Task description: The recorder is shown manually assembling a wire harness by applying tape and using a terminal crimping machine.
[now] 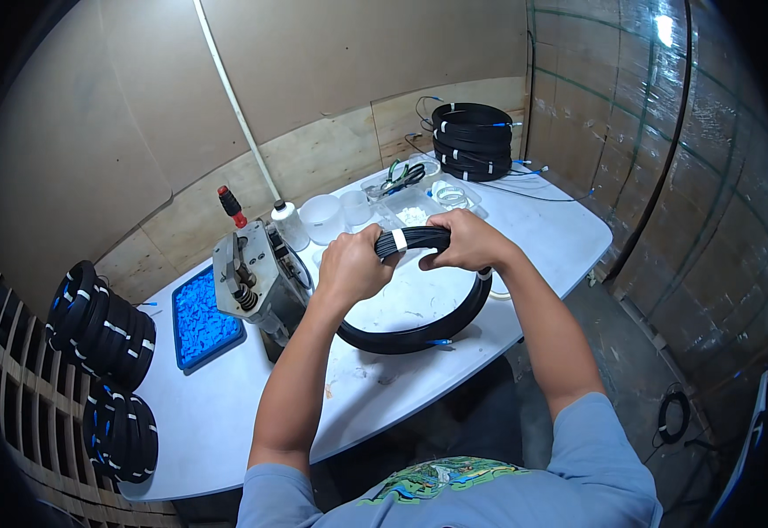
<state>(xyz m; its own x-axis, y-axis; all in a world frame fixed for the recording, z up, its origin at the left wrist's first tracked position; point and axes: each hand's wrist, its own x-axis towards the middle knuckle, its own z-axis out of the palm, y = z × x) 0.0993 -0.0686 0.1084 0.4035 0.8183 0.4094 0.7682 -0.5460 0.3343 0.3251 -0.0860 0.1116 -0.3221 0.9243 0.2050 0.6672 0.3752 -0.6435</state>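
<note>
Both my hands grip the far side of a coil of black cable (384,341), tilted up over the white table (366,387). My left hand (354,266) is wrapped round the bundle just left of a white tape band (399,239). On the other side, my right hand (468,239) closes round the same bundle. The coil's near side hangs low, close to or on the tabletop; a blue connector (438,342) sticks out there. Another white band shows near my right wrist.
Left of the coil stands a metal bench machine (261,273) with a red-and-black handle, beside a tray of small blue parts (208,319). Behind are a white bottle (289,225), plastic tubs (322,218) and stacked black coils (472,141). More coils (102,330) sit at the left edge.
</note>
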